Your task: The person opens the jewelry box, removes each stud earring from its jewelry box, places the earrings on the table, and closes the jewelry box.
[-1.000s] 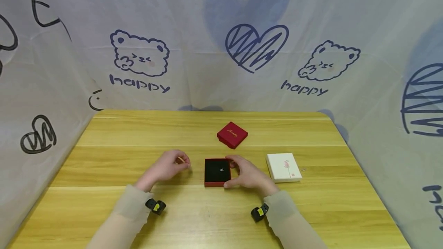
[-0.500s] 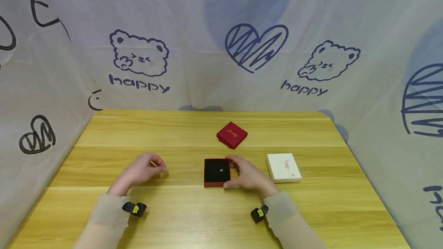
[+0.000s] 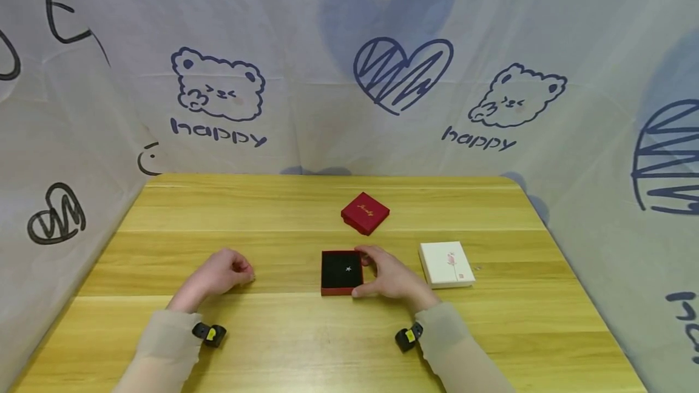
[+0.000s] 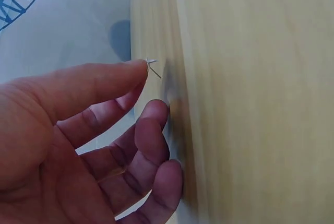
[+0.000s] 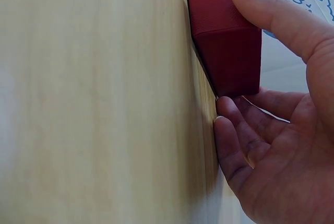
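Between its thumb and index finger, my left hand pinches a tiny silvery stud earring just above the table. Its thin post sticks out past the thumb tip in the left wrist view. My right hand grips the right side of an open red jewelry box, thumb at the front and fingers at the back. Black padding fills that box, and a small star-shaped stud sits on it, right of centre. The left hand is apart from the box, well to its left.
Behind the box lies a red lid with gold lettering. A white box with a pink flower print stands right of the right hand; a tiny, unclear item is beside it. White printed cloth encloses the wooden table.
My left hand has moved left, away from the red box, and slightly toward me, turning a little downward. The right hand and the box have stayed put.
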Motion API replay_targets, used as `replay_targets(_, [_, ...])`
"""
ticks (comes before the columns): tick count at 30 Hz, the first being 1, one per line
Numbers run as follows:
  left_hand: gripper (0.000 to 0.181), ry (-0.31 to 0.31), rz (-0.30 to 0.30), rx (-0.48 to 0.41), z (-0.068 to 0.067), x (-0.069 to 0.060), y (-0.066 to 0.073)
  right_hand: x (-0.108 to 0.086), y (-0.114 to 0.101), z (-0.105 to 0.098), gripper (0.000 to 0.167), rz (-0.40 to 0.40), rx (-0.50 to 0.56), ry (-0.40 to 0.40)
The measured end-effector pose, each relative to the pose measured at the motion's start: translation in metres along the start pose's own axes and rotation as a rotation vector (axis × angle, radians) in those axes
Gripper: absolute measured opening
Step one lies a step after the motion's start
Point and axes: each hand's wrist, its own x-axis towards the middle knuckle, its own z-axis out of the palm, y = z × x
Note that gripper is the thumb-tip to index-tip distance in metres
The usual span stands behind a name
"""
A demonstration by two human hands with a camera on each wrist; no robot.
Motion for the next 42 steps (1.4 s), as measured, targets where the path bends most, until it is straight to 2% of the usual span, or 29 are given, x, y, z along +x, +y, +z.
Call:
replay_targets(14, [0.008, 0.024, -0.016, 0.046, -0.002, 0.002, -0.001, 0.000, 0.000, 0.000, 0.091, 0.006, 0.011, 0.002])
replay_targets(21, [0.006, 0.013, -0.026, 0.053, -0.004, 0.001, -0.001, 0.001, -0.002, -0.001, 0.091, -0.002, -0.002, 0.007])
replay_targets(29, [0.010, 0.000, -0.033, 0.045, -0.005, -0.002, -0.002, 0.000, -0.001, 0.000, 0.090, 0.017, 0.032, 0.000])
replay_targets(36, [0.006, 0.034, -0.046, 0.015, -0.005, -0.006, 0.002, 0.001, 0.000, 0.000, 0.090, 0.015, 0.038, 0.002])
replay_targets(42, [0.010, 0.073, -0.004, 0.026, -0.008, -0.006, 0.009, 0.001, 0.000, 0.000, 0.090, 0.015, 0.043, 0.002])
